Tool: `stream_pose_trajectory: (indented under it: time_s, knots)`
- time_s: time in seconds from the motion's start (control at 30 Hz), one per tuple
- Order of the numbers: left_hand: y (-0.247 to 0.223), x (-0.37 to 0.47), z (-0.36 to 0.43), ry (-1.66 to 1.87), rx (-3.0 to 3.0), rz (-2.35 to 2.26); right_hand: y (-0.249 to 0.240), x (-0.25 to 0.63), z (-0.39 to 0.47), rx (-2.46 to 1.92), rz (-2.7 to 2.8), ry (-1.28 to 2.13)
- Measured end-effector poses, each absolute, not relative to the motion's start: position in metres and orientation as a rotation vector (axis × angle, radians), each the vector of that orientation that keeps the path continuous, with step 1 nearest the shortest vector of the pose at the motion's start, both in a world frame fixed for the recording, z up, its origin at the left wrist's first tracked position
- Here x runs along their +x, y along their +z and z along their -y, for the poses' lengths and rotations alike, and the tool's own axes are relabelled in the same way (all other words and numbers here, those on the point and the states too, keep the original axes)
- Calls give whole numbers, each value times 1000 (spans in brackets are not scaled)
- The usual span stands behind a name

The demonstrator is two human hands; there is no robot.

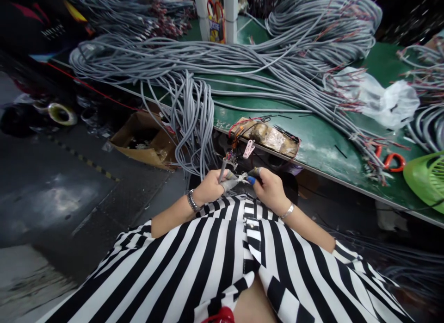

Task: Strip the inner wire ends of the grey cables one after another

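In the head view, the left hand (212, 184) and right hand (272, 191) pinch a white wire bundle (242, 177) between their fingers, at the centre, six o'clock of the pink clip (249, 149) near the table's (321, 149) edge.

- an open cardboard box (144, 147) down on my left; scraps inside, I can't tell what
- yellowish ring-shaped roll (62, 114) on the floor (114, 193); black-and-yellow stripe (83, 157) near it
- crumpled clear plastic bag (393, 103) on my green bench (321, 142)
- orange-red scissor handles (394, 162) to my right; bright green slatted basket (425, 177) just beside them, lol
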State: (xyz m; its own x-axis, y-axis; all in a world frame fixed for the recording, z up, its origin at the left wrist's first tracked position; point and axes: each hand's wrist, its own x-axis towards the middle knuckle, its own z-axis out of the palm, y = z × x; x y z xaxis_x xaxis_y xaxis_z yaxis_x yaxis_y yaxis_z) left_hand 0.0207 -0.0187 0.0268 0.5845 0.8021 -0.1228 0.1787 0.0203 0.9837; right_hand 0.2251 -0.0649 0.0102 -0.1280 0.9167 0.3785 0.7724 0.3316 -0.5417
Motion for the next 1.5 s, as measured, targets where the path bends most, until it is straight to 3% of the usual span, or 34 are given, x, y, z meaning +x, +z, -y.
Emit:
stream_pose_trajectory:
  time_s: [0.73, 1.03, 1.13, 1.37, 1.5]
  knots:
    - [17, 8, 16, 589, 1672, -917, 25, 233, 67, -1452, 2104, 250]
    - [22, 14, 21, 625, 1641, -894, -4, 214, 65, -1400, 1459, 950]
    - [23, 14, 22, 630, 1662, -914, -6, 211, 65, -1383, 1405, 1040]
    - [24, 18, 14, 670, 1551, -973, 15, 229, 71, -1280, 2146, 300]
    - [17, 25, 17, 667, 1519, -918, 6, 229, 67, -1420, 2014, 178]
